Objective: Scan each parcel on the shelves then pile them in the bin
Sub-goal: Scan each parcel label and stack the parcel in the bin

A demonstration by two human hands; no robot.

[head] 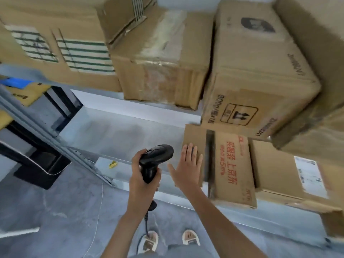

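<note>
My left hand [144,175] grips a black handheld scanner [153,161] by its handle, its head pointing right and its cable hanging down. My right hand [187,164] is flat and open, fingers spread, pressed against the left face of a slim cardboard parcel [195,135] standing on the lower shelf. Beside it stands a parcel with red print [230,168], then a parcel with a white label [290,170]. Larger cardboard parcels fill the upper shelf, among them a taped one [160,58] and one with arrow marks [260,75].
The grey lower shelf board [130,135] has bare room left of the parcels. A grey shelf upright [37,127] runs diagonally at the left, with a dark bin [37,164] beyond it. Grey floor and my two shoes [167,239] lie below.
</note>
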